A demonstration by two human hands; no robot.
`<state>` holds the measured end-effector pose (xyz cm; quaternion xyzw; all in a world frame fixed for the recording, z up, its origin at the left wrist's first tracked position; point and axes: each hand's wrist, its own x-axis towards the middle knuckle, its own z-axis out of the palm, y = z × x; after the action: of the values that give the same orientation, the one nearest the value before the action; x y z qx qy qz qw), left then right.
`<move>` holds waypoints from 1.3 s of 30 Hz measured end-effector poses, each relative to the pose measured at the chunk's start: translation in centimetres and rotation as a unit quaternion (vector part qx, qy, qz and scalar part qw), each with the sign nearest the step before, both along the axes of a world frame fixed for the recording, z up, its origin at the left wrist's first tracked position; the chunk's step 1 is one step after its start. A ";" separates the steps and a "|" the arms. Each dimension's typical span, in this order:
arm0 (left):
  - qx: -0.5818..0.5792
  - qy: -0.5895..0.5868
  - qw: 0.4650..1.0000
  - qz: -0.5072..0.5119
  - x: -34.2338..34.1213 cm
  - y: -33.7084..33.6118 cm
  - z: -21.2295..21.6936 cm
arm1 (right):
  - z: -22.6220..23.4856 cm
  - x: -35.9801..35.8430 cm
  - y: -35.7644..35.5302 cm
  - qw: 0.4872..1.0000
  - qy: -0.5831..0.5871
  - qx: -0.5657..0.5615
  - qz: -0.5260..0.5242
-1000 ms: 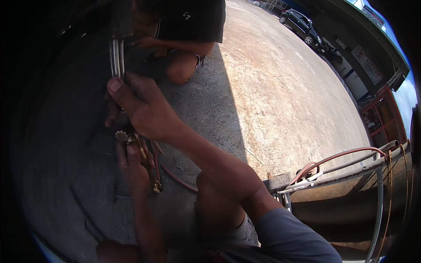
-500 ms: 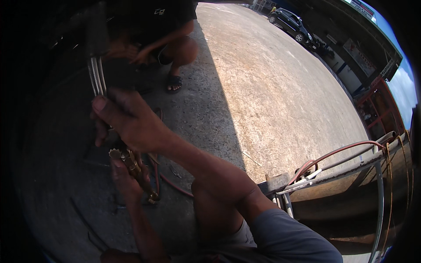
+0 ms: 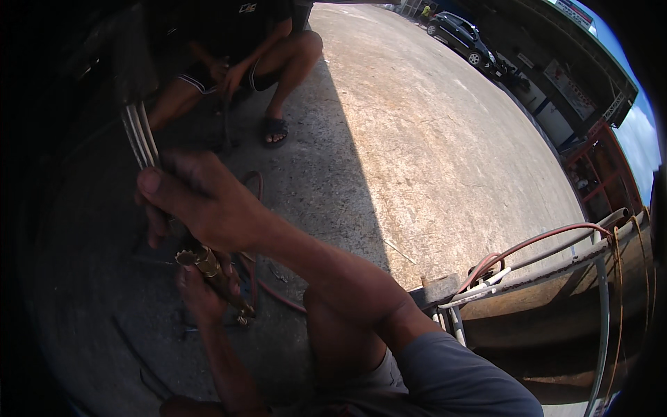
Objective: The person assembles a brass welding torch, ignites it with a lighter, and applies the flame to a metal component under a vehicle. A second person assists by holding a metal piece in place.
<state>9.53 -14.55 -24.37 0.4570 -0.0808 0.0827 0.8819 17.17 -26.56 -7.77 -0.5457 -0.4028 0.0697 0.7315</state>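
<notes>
A cutting torch with several parallel metal tubes (image 3: pixel 142 135) slants up toward the dark upper left. My right hand (image 3: pixel 205 198) is closed around it where the tubes run back, thumb along the top. Just below, my left hand (image 3: pixel 203 295) is wrapped round the torch's brass body (image 3: pixel 221 278), next to a scalloped round brass knob (image 3: pixel 186 258). At the body's lower end a ribbed brass fitting (image 3: pixel 242 320) sticks out past the left fingers. The torch's far end is lost in shadow.
Facing me, a person (image 3: pixel 240 55) in dark clothes squats, hands together between the knees. Red hoses (image 3: pixel 274 290) lie on the concrete floor (image 3: pixel 445 153). A metal rack (image 3: pixel 542 274) with pipes and a hose stands at right. A dark car (image 3: pixel 458 36) is parked far off.
My hands and the torch have come down slightly, and its tubes have swung a little left. The squatting person has leaned back, knees now apart and hands drawn in.
</notes>
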 end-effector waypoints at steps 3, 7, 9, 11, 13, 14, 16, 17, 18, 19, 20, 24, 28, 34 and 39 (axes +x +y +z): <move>0.071 -0.093 0.991 0.064 -0.2 -0.8 0.1 | 0.2 -0.3 0.0 1.000 0.001 -0.008 0.003; 0.038 -0.053 0.996 0.062 -0.5 -1.1 0.6 | 0.5 -0.6 -0.3 1.000 -0.015 0.003 0.008; -0.007 -0.033 0.999 0.005 -0.5 -0.6 0.5 | 0.4 -0.4 -0.3 1.000 -0.023 0.010 0.013; 0.027 -0.045 0.999 0.001 -0.1 -0.2 -0.1 | 0.0 0.0 -0.2 1.000 -0.018 0.017 0.018; 0.032 -0.060 0.998 0.011 -0.1 -0.5 0.0 | -0.2 0.1 -0.2 1.000 -0.010 0.019 0.020; 0.019 -0.069 0.997 0.021 -0.3 -1.1 0.3 | -0.2 0.1 -0.2 1.000 -0.005 0.018 0.020; 0.026 -0.075 0.995 0.055 -0.6 -1.8 1.0 | -0.1 0.0 -0.4 1.000 -0.002 0.010 0.018; 0.047 -0.073 0.993 0.077 -0.6 -2.0 1.2 | 0.2 -0.1 -0.7 1.000 -0.005 0.003 0.016; 0.067 -0.070 0.990 0.099 -0.6 -2.1 1.3 | 0.5 -0.2 -0.9 1.000 -0.008 -0.004 0.014; 0.067 -0.061 0.993 0.072 -0.4 -1.7 0.7 | 0.7 -0.4 -0.9 1.000 0.001 -0.002 0.016; 0.067 -0.051 0.995 0.046 -0.1 -0.8 -0.4 | 0.8 -0.6 -0.8 1.000 0.010 -0.001 0.019; -0.045 0.013 0.999 -0.007 -0.2 0.4 -1.9 | 0.2 -0.8 -0.5 0.999 0.018 0.014 0.025; 0.099 -0.088 0.986 0.100 -0.8 -1.7 1.2 | 0.7 -0.9 -0.9 0.999 0.026 0.021 0.029; 0.014 -0.026 1.000 -0.008 -0.4 -0.3 -0.1 | 0.7 -0.6 -1.2 1.000 0.004 0.016 0.017; 0.181 -0.063 0.974 0.123 -0.7 -1.0 0.5 | 0.3 -0.3 -1.2 0.999 -0.015 0.034 0.015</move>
<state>8.81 -15.56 -23.88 0.6097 -0.0929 0.2028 0.7606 16.87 -27.73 -7.49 -0.5153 -0.4240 0.0583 0.7425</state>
